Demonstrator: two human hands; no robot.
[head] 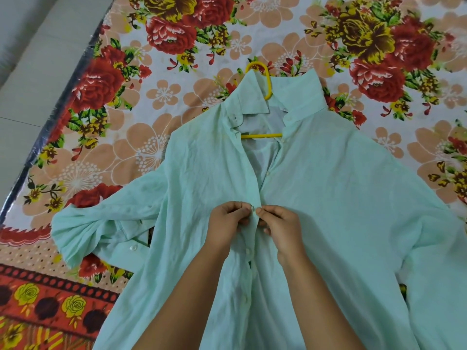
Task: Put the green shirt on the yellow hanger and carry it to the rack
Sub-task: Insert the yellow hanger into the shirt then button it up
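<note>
The shirt (328,198) lies spread face up on the flowered bed (177,34), filling its near right part, with the collar (252,102) toward the far edge and the hem running out of view at the near edge. The hanger (261,135) is inside it: the yellow hook sticks out past the collar and the crossbar shows in the open neck, while the arms are hidden under the cloth. Both hands meet on the front opening, about halfway down the shirt. The left hand (226,221) has its fingers curled and pinches the left edge of the opening. The right hand (280,223) pinches the right edge between thumb and forefinger. A small button (252,208) sits right between the two sets of fingertips. Nearer than the hands, the front looks fastened, with more buttons in a row toward the near edge. Beyond the hands it gapes open up to the collar. The sleeve (96,223) on the left is folded back on itself near the bed's left edge, its cuff lying against the shirt's body. Past that edge there is pale floor (25,59)
</note>
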